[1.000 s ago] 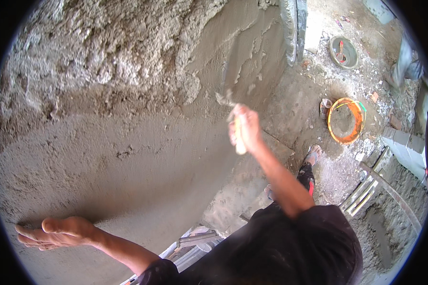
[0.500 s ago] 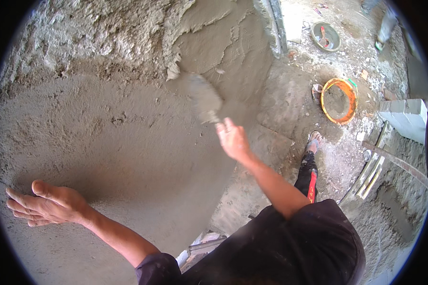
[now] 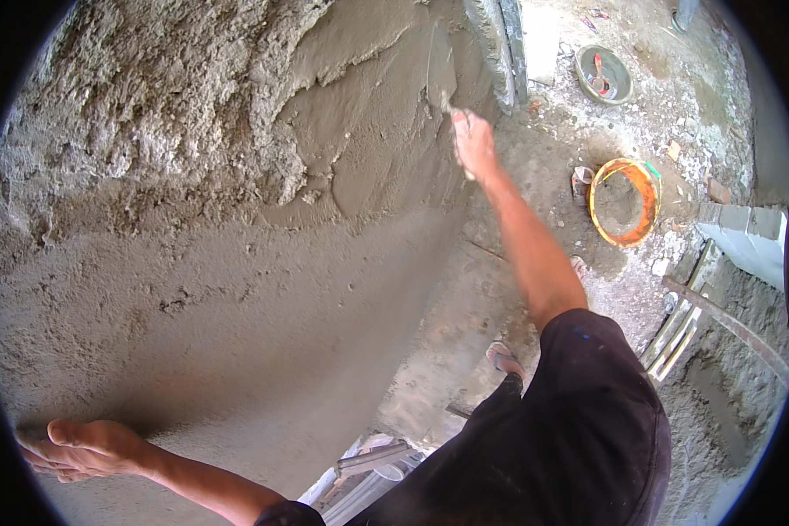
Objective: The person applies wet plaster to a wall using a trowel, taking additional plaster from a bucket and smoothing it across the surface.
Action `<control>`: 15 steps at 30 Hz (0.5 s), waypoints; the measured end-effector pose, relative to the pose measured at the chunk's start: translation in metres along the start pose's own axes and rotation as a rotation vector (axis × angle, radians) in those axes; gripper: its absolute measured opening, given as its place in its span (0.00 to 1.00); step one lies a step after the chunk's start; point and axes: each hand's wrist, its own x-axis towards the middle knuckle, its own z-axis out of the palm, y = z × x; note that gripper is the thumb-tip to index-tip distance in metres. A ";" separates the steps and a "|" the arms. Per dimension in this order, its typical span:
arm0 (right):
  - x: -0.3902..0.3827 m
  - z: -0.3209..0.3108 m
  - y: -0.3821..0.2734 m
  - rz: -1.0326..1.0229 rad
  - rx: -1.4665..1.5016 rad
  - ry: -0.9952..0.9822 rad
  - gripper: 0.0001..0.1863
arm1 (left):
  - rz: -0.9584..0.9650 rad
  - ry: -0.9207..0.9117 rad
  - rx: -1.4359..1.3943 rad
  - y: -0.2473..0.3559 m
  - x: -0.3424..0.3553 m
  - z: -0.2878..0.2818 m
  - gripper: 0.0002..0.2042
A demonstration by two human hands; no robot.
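My right hand (image 3: 475, 147) is closed around the handle of a trowel (image 3: 441, 70), arm stretched far ahead. The trowel's blade lies against wet grey mortar (image 3: 386, 149) on the wall, close to the wall's far edge. At lower left my left hand (image 3: 92, 447) is open and holds nothing, its fingers extended beside the smoother plastered surface (image 3: 263, 324). Whether its fingers touch that surface I cannot tell. Between the two hands runs a ragged border where rough, lumpy mortar (image 3: 167, 105) meets the smoother part.
On the debris-strewn floor to the right stand an orange bucket (image 3: 647, 197) with grey mortar inside and a grey basin (image 3: 622, 77) containing a red-handled tool. Pale blocks (image 3: 745, 237) and long strips (image 3: 675, 333) lie farther right. A vertical edge strip (image 3: 511, 44) borders the wall's far end.
My right hand and the trowel have moved farther away and slightly right, up the fresh mortar. The left hand appears lower in view. Another person's leg at upper right has mostly left the picture.
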 end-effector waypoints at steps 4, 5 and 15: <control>-0.102 0.030 -0.058 0.476 0.504 -0.225 0.18 | -0.029 0.001 0.023 0.001 -0.004 0.000 0.53; -0.128 0.044 -0.065 0.530 0.586 -0.267 0.17 | -0.028 0.004 0.020 0.003 -0.003 -0.001 0.52; -0.262 0.026 -0.051 0.078 -0.159 -0.452 0.22 | 0.014 0.086 -0.359 0.037 -0.023 -0.002 0.42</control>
